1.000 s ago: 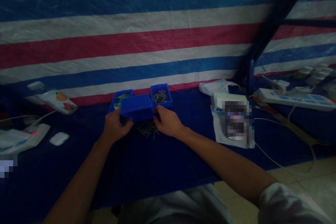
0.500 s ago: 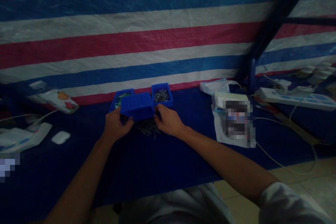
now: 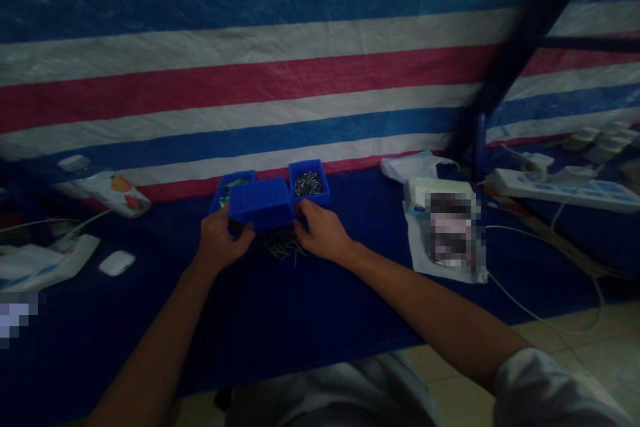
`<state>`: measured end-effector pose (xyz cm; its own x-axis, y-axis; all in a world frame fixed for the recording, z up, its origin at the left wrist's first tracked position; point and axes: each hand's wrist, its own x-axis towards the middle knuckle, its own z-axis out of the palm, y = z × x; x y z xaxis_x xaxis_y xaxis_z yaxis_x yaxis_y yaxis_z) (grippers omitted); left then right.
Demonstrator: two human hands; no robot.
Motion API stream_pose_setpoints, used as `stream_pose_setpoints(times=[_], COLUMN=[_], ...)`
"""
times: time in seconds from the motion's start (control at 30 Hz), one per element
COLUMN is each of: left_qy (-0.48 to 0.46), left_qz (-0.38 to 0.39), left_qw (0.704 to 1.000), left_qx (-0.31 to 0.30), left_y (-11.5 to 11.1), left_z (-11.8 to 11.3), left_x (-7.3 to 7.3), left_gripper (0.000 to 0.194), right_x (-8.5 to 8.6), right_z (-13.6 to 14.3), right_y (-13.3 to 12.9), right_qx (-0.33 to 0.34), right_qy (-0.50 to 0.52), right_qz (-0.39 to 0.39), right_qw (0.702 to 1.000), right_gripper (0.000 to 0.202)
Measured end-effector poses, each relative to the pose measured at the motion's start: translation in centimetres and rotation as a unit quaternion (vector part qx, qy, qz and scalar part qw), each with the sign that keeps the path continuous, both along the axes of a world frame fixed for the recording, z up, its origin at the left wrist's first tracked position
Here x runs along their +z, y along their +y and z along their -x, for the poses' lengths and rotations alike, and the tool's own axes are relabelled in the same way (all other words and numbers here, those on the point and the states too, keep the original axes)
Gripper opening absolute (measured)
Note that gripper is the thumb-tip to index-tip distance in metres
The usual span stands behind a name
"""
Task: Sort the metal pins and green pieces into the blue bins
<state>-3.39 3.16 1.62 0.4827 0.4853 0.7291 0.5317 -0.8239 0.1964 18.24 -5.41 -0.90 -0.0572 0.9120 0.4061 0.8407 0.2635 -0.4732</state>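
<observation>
Grip at the left hand [image 3: 223, 243]: closed on the left end of the middle blue box [image 3: 260, 199], thumb at the near lower corner, fingers largely hidden behind the wall. Behind it stands the left blue bin [image 3: 217, 195], holding green contents [image 3: 238, 182]. The middle blue box is between the two hands, over the desk [image 3: 320, 307], tipped so that a broad outer face is toward the viewer; its interior is not visible, so whether it is loaded cannot be told. It looks like moulded plastic: light if unladen, stiff, fairly smooth, not readily broken. End walls judged the sound holding points, with even pressure from both sides to prevent twisting. Loose nails [image 3: 283, 244] lie on the desk just below its near edge; thin, hard and likely to roll or scatter, best gathered in a pinch or scoop. Right blue bin [image 3: 317, 199], beside the box, holds similar nails. Right hand [image 3: 323, 230]: grasping the box's right end with the fingertips; exact thumb contact cannot be told.
</observation>
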Motion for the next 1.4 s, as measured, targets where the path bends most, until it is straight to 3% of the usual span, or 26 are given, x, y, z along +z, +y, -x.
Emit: stream_pose_setpoints(times=[0.37, 1.4], left_qy=[-0.005, -0.019], left_qz=[0.027, 0.001], left_qw=[1.0, 1.0], left_qx=[0.015, 0.014], left_y=[-0.12, -0.47], left_z=[0.09, 0.02], left_x=[0.06, 0.42], left_gripper=[0.013, 0.013], right_x=[0.1, -0.15], right_z=[0.04, -0.01], right_y=[-0.04, -0.08], right_qx=[0.007, 0.016], right_qy=[0.0, 0.026], right_qz=[-0.002, -0.03], right_qw=[1.0, 0.999], right_gripper=[0.018, 0.017])
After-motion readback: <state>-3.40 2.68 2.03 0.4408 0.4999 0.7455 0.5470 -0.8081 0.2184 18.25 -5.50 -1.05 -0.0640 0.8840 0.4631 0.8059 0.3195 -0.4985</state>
